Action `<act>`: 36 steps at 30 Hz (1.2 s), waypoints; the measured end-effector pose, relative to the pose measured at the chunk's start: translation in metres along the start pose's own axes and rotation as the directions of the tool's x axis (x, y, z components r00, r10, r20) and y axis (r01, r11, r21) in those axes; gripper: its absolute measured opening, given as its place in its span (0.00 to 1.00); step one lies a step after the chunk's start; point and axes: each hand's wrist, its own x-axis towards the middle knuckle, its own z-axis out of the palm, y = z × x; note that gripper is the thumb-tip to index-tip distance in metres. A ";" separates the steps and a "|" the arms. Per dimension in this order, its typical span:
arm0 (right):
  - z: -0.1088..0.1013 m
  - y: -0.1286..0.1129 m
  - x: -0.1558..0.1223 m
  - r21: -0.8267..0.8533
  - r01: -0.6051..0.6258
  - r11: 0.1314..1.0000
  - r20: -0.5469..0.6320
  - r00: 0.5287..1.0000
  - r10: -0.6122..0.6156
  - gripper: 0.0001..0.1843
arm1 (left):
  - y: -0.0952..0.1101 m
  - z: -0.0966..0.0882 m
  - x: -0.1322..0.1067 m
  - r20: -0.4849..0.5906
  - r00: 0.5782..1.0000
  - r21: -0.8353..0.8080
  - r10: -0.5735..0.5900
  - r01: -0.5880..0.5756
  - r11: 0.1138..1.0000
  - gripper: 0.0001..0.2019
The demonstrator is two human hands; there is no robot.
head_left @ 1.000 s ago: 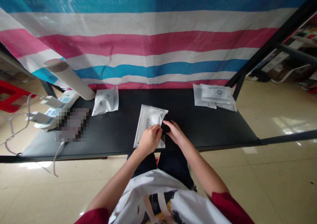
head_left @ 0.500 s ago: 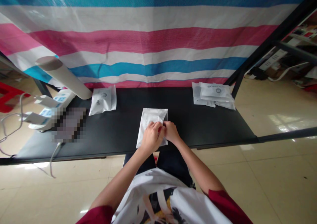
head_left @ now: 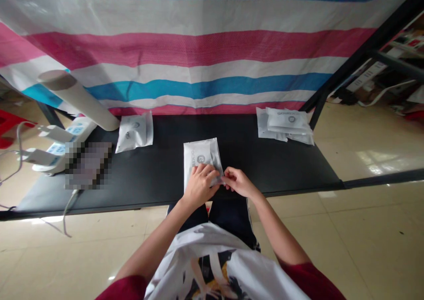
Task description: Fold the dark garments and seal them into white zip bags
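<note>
**Where's the pouch?**
You have the white plastic pouch (head_left: 200, 158) flat on the black table (head_left: 159, 158), at the table's near edge and centred in front of you.

**How's your grip?**
Your right hand (head_left: 238, 182) makes a narrow pinch, its fingertips (head_left: 228, 174) closed on the pouch's lower right edge. Your left hand (head_left: 199, 186) lies curled across the lower half, but I can't tell whether it's gripping or only pressing.

**How will it handle?**
It looks light, soft and slick, so it may flex and slide. Take it by the edges or a corner, with the other hand steadying it.

**What's around it?**
A single pouch (head_left: 134, 133) lies to your left, near a cardboard tube (head_left: 77, 99) and a power strip (head_left: 64, 143). A pile of pouches (head_left: 285, 125) sits to your right.
</note>
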 end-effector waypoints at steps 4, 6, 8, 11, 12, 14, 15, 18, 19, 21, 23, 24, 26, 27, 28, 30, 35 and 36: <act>0.008 -0.002 0.005 0.116 0.029 0.993 -0.054 0.998 -0.022 0.22 | 0.000 0.001 -0.001 -0.013 0.992 -0.020 0.126 -0.126 0.992 0.11; 0.010 -0.004 0.008 0.137 0.047 0.989 -0.100 0.994 -0.033 0.23 | 0.000 0.002 -0.003 -0.023 0.989 -0.015 0.145 -0.145 0.989 0.14; 0.012 -0.007 0.011 0.110 0.065 0.992 -0.131 0.990 -0.050 0.23 | 0.000 0.001 -0.005 -0.033 0.990 -0.021 0.134 -0.135 0.991 0.15; 0.013 -0.014 0.011 0.050 0.076 0.996 -0.115 0.991 -0.070 0.22 | -0.001 0.000 -0.008 -0.065 0.995 -0.067 0.072 -0.076 0.995 0.15; 0.013 -0.017 0.010 0.047 0.073 0.996 -0.085 0.994 -0.069 0.21 | -0.002 -0.001 -0.009 -0.077 0.996 -0.084 0.050 -0.057 0.995 0.15; 0.013 -0.020 0.010 0.069 0.064 0.996 -0.025 0.998 -0.062 0.21 | -0.004 -0.002 -0.010 -0.094 0.995 -0.102 0.028 -0.038 0.994 0.15; 0.013 -0.021 0.010 0.086 0.059 0.995 -0.009 0.998 -0.058 0.22 | -0.004 -0.002 -0.010 -0.101 0.994 -0.104 0.030 -0.040 0.994 0.15; 0.012 -0.017 0.018 0.095 0.065 0.993 -0.039 0.997 -0.062 0.22 | -0.003 0.001 -0.012 -0.126 0.989 -0.104 0.073 -0.087 0.991 0.14; 0.011 -0.015 0.022 0.072 0.069 0.995 -0.059 0.996 -0.064 0.21 | -0.002 0.003 -0.013 -0.132 0.986 -0.106 0.099 -0.114 0.988 0.13; 0.010 -0.010 0.032 0.000 0.063 0.998 -0.093 0.994 -0.062 0.20 | 0.001 0.006 -0.015 -0.151 0.976 -0.113 0.155 -0.173 0.979 0.12; 0.009 -0.006 0.042 -0.083 0.047 0.995 -0.110 0.992 -0.056 0.19 | 0.003 0.006 -0.017 -0.190 0.964 -0.129 0.187 -0.214 0.968 0.11; 0.008 -0.006 0.047 -0.120 0.043 0.992 -0.114 0.992 -0.057 0.18 | 0.005 0.005 -0.019 -0.216 0.957 -0.142 0.193 -0.227 0.963 0.10; 0.004 -0.007 0.057 -0.192 0.055 0.980 -0.128 0.988 -0.080 0.16 | 0.010 0.001 -0.024 -0.256 0.946 -0.172 0.201 -0.249 0.953 0.10; 0.001 -0.008 0.062 -0.232 0.065 0.971 -0.146 0.984 -0.100 0.16 | 0.013 -0.001 -0.026 -0.267 0.941 -0.188 0.208 -0.263 0.946 0.10; -0.002 -0.009 0.069 -0.275 0.073 0.959 -0.172 0.977 -0.123 0.15 | 0.017 -0.003 -0.030 -0.273 0.936 -0.204 0.222 -0.282 0.937 0.10; -0.009 -0.013 0.082 -0.358 0.075 0.931 -0.238 0.957 -0.169 0.14 | 0.026 -0.007 -0.037 -0.276 0.930 -0.238 0.242 -0.310 0.920 0.09; -0.017 -0.017 0.105 -0.478 0.128 0.869 -0.317 0.897 -0.307 0.12 | 0.027 -0.003 -0.044 -0.203 0.970 -0.261 0.136 -0.187 0.947 0.09; -0.017 -0.017 0.105 -0.468 0.152 0.870 -0.311 0.894 -0.324 0.11 | 0.021 -0.001 -0.044 -0.174 0.979 -0.233 0.105 -0.145 0.962 0.09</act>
